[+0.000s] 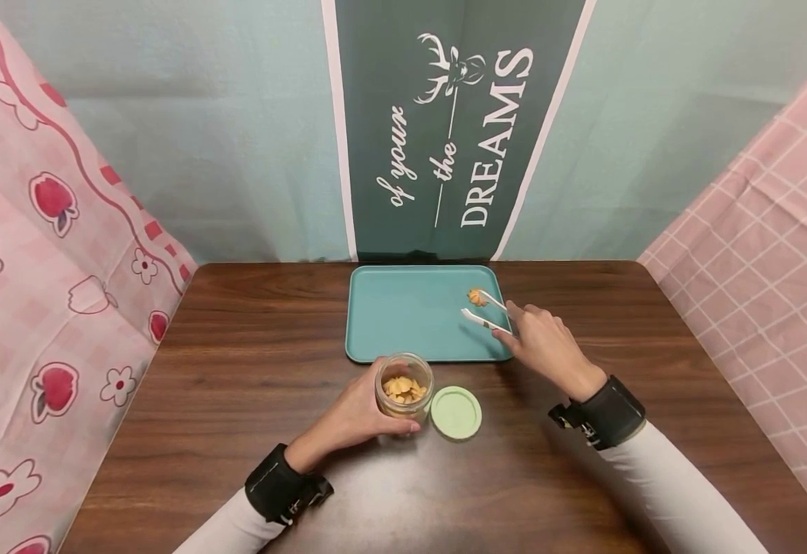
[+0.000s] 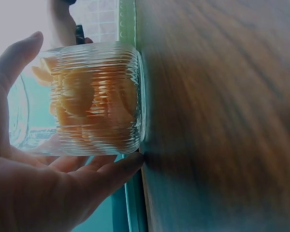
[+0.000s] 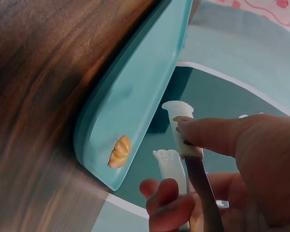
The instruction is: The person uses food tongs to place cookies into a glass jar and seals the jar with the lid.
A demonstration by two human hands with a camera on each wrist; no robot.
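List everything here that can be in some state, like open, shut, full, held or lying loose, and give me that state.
Jar: upright on the table, lid off, partly filled with snacks, gripped by the left hand.
Lid: lying flat on the table beside the jar.
Tongs: held by the right hand, tips apart.
Snack piece: lying loose on the tray.
Tray: flat on the table, holding one piece.

- The head view looks forward and down from above onto the dark brown wooden tabletop (image 1: 251, 369), far enough back to take in both forearms and the printed backdrop
- The left wrist view sits very close beside the ribbed clear glass jar of orange snacks (image 2: 99, 99), turned sideways so the tabletop runs vertically
- The right wrist view looks past the fingers, close up, at the rounded teal plastic tray (image 3: 130, 96)
- The tray (image 1: 410, 315) and jar (image 1: 404, 385) also show in the head view
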